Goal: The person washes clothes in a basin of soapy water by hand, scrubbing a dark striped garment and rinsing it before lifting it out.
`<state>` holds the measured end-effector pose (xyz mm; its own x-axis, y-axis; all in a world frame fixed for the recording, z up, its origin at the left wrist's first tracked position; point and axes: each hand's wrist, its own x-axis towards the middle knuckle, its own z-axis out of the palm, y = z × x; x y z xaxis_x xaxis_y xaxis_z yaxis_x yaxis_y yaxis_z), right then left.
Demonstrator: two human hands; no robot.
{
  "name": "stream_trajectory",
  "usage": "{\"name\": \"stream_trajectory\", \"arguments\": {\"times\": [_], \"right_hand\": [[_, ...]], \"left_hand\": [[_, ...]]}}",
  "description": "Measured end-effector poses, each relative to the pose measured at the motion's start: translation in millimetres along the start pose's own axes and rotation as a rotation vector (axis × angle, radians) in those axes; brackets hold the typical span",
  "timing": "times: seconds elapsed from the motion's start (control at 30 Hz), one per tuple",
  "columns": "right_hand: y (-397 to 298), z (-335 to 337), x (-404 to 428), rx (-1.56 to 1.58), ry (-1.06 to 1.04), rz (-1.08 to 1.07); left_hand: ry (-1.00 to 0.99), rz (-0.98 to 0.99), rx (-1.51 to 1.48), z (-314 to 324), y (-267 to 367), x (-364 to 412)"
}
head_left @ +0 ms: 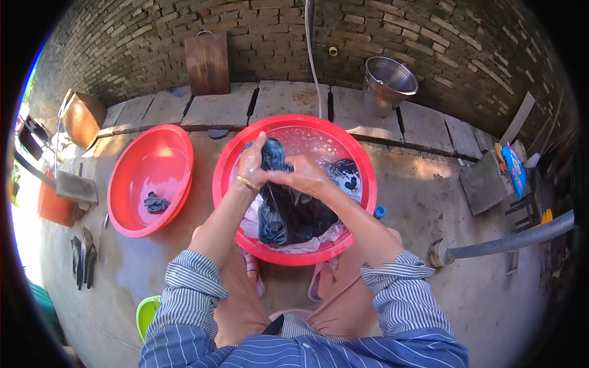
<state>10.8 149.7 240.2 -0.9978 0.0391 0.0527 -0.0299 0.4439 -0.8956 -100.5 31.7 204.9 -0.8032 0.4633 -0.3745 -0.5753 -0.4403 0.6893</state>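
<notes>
A wide red plastic basin [295,258] stands on the ground before me, between my feet. It holds sudsy water [317,137] and several wet garments. My left hand [252,162], with a gold-coloured bangle at its wrist, grips a bunched part of a dark wet garment [294,211]. My right hand [306,175] holds the same cloth close beside it, thumbs nearly meeting. The garment hangs down from both hands onto paler pink cloth [301,246] in the basin. A black and white piece [347,172] lies in the water at the right.
A second red basin [152,156] at the left contains a small checked cloth [156,203]. Along the brick wall, a metal bucket [389,85] and a wooden board [207,63] stand on concrete slabs [290,103]. A grey pipe [511,241] crosses at the right. A blue cap [379,212] lies beside the near basin.
</notes>
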Motion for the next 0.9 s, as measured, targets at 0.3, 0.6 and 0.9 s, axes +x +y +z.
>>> {"name": "stream_trajectory", "arguments": {"times": [0.3, 0.6, 0.9], "right_hand": [[88, -37, 62, 1.499, 0.606, 0.252], [20, 52, 57, -0.435, 0.547, -0.511], [10, 76, 44, -0.285, 0.621, -0.525]], "left_hand": [[-0.046, -0.008, -0.057, -6, -45, 58], [-0.242, 0.126, -0.046, -13, -57, 24], [-0.416, 0.04, -0.268, -36, -74, 53]]}}
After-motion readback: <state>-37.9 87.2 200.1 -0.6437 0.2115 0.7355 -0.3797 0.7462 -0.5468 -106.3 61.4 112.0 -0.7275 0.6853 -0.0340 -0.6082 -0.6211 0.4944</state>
